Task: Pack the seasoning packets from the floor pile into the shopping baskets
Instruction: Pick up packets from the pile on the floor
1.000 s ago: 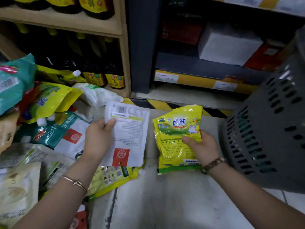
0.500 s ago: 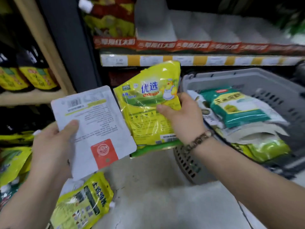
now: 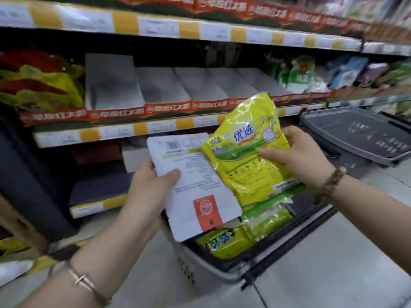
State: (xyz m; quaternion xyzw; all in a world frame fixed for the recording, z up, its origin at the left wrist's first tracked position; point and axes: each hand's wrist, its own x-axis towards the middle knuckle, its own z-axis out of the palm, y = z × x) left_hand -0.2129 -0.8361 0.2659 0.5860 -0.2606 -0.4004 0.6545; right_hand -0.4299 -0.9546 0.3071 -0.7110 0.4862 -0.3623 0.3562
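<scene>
Both packets have come across from beside the grey plastic shopping basket and now hang right over it. The left hand pinches the flat white packet with the red square sticker by its left edge, thumb on the front, other fingers hidden behind. The right hand pinches the shiny yellow packet with blue writing by its right edge the same way. The yellow packet overlaps the white one. Down in the basket lie yellow and green packets. A second grey basket sits behind, near the store shelf.
</scene>
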